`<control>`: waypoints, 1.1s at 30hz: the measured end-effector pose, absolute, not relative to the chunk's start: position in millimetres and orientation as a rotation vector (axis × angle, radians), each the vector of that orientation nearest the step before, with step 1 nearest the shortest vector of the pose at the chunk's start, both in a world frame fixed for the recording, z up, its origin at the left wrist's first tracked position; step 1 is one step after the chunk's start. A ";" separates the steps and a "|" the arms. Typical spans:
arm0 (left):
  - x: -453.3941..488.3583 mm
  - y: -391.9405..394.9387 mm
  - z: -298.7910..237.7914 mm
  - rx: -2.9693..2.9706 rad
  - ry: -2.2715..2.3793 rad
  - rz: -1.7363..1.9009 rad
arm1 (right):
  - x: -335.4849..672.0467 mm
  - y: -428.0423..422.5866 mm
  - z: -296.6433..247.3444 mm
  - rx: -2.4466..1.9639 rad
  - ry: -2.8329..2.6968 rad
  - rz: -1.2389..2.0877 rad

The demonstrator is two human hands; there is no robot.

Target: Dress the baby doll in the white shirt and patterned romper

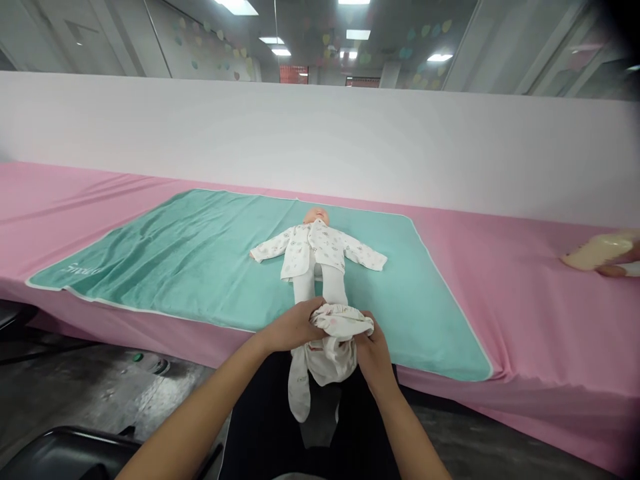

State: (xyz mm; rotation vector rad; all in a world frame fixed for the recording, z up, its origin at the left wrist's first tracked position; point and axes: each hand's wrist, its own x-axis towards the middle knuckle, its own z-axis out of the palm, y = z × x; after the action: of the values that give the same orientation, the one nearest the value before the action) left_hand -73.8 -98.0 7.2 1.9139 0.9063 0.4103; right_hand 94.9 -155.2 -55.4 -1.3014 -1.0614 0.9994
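Observation:
A baby doll point(317, 216) lies on its back on a green towel point(210, 247), its head toward the wall. It wears a white printed jacket point(315, 245), and its white-covered legs point(333, 283) point at me. Just past the legs, over my lap, my left hand point(300, 325) and my right hand point(374, 347) hold a pair of white baby pants point(333, 360). Each hand is closed on one side of the gathered waistband. One pant leg hangs down on the left. The doll's feet are hidden behind the cloth and my hands.
A pink cloth point(540, 300) covers the table under the towel. A white wall panel point(310, 140) with glass above runs along the back. At far right lies a pale doll part point(603, 252), cut by the frame. A black chair point(75, 453) stands at lower left near a bottle point(150, 362) on the floor.

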 end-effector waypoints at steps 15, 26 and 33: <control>-63.5 -64.6 -14.1 1.596 1.076 0.780 | 89.4 -111.6 -70.7 -1.133 -0.978 1.063; -50.7 -36.9 -10.0 1.870 1.152 0.898 | 104.1 -85.9 -50.6 -1.077 -1.004 0.881; -54.2 -8.3 1.8 1.728 1.237 0.827 | 121.8 -64.4 -66.9 -1.333 -1.044 0.852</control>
State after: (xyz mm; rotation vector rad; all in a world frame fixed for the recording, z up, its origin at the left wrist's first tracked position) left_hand -54.2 -8.3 1.8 1.7278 1.2368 0.8274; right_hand 121.8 -64.4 -66.9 -1.3334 -1.0443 0.8518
